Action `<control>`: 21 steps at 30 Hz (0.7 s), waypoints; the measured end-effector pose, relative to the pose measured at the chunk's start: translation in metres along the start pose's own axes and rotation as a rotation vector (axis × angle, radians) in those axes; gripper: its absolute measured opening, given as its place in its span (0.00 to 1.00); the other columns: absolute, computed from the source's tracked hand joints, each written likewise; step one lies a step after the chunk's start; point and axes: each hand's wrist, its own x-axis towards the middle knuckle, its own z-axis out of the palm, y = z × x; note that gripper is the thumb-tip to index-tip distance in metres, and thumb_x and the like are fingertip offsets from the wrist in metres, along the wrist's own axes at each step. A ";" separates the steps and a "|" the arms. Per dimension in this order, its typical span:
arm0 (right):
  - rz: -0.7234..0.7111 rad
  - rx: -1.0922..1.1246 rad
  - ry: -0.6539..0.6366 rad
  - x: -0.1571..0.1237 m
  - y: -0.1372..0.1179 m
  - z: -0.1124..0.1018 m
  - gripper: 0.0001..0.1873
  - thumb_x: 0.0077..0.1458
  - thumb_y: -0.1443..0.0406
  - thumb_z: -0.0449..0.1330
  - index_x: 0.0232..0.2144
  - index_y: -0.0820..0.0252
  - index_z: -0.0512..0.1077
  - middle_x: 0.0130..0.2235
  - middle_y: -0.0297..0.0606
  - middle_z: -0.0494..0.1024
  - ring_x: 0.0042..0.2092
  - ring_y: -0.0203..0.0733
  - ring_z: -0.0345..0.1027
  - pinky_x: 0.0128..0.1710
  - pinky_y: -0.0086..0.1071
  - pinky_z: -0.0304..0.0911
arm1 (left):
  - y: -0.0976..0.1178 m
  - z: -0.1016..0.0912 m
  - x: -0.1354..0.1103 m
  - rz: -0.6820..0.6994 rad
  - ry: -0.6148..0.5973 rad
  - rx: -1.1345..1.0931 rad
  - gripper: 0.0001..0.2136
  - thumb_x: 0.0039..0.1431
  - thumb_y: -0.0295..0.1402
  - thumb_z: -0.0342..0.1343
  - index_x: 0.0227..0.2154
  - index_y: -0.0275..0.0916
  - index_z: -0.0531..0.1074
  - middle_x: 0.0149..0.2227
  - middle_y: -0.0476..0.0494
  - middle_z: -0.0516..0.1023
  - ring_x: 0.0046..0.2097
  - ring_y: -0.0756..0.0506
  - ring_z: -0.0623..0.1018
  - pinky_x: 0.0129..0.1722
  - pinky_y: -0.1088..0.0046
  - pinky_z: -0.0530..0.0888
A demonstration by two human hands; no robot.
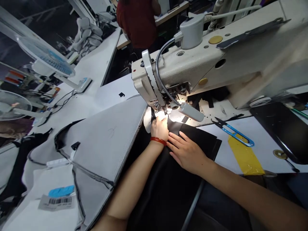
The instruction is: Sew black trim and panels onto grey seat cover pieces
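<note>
Under the sewing machine [166, 73] lies black fabric [166, 189], running from the needle area toward my body. My left hand [160, 128], with a red bangle at the wrist, is at the lit presser foot, its fingers curled closed on the fabric; glare washes out the fingertips. My right hand [186, 149] lies flat on the black fabric just right of my left wrist, fingers stretched out and holding nothing. Along the left side of my left forearm spreads a large grey padded piece [106, 134] with dark seam edges and a barcode label [56, 202].
Blue thread snips [234, 132] lie right of the machine, over a yellow strip [245, 154] and near a black phone [284, 128]. A lamp [191, 111] hangs low beside the needle. A fan [48, 57] stands at left. A person in dark red [138, 22] is behind.
</note>
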 end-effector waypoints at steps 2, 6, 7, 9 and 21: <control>0.004 0.009 -0.012 0.001 0.005 -0.003 0.18 0.60 0.65 0.49 0.49 0.66 0.69 0.55 0.47 0.69 0.59 0.47 0.58 0.58 0.47 0.54 | 0.002 -0.001 0.001 -0.044 0.000 -0.018 0.19 0.60 0.23 0.42 0.49 0.42 0.71 0.46 0.40 0.73 0.43 0.44 0.74 0.43 0.70 0.72; -0.137 0.180 -0.150 -0.004 0.004 -0.012 0.27 0.57 0.58 0.54 0.55 0.68 0.64 0.58 0.51 0.64 0.61 0.52 0.51 0.60 0.51 0.46 | 0.003 -0.004 0.004 -0.058 -0.031 -0.117 0.18 0.59 0.24 0.44 0.49 0.40 0.72 0.48 0.39 0.73 0.46 0.43 0.74 0.47 0.70 0.70; -0.236 0.254 -0.206 -0.006 0.001 -0.013 0.32 0.54 0.53 0.56 0.57 0.64 0.62 0.59 0.49 0.62 0.62 0.52 0.49 0.61 0.52 0.44 | 0.003 -0.005 0.005 -0.064 -0.041 -0.156 0.17 0.59 0.24 0.45 0.48 0.40 0.73 0.48 0.40 0.74 0.47 0.43 0.74 0.47 0.71 0.70; -0.392 0.356 -0.298 -0.008 -0.008 -0.013 0.37 0.50 0.49 0.59 0.59 0.53 0.57 0.62 0.44 0.57 0.64 0.53 0.44 0.61 0.53 0.42 | 0.002 -0.007 0.007 -0.090 -0.059 -0.217 0.16 0.59 0.25 0.47 0.46 0.41 0.74 0.47 0.43 0.75 0.47 0.45 0.75 0.48 0.73 0.70; -0.190 0.172 -0.350 0.019 -0.068 0.032 0.22 0.57 0.53 0.53 0.51 0.51 0.69 0.58 0.42 0.65 0.61 0.59 0.49 0.59 0.63 0.39 | 0.005 -0.007 0.015 -0.186 -0.042 -0.268 0.12 0.56 0.29 0.50 0.38 0.43 0.77 0.40 0.43 0.79 0.42 0.43 0.77 0.42 0.71 0.70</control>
